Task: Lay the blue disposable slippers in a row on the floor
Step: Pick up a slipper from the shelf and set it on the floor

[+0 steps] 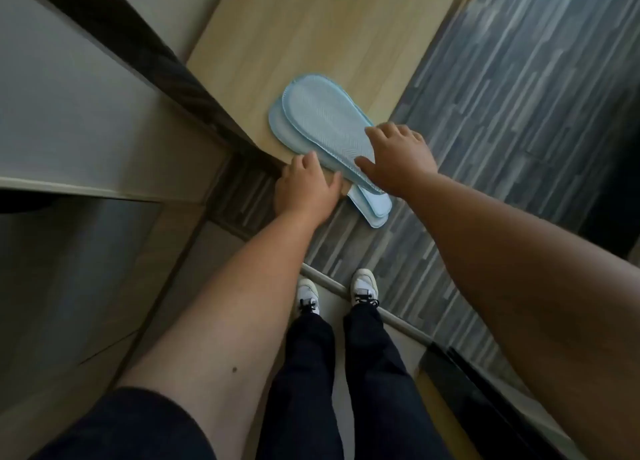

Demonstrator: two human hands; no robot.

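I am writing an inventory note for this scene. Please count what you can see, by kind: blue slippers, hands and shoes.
Blue slippers: at least 2 in the stack, exact number hidden by overlap
Hands: 2, left hand and right hand
Shoes: 2
Total: at least 6

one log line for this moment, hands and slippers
phase: pickup | slippers: stacked on wooden ledge, heels overhanging | left hand: at stack's edge | right hand: on top slipper | row: not begun

It looks like a hotel room or home entryway: a light wooden shelf (311, 37) holds stacked blue disposable slippers (325, 130), above grey striped carpet (519, 113) meeting a tiled floor (104, 304) at a metal threshold strip (398, 317).
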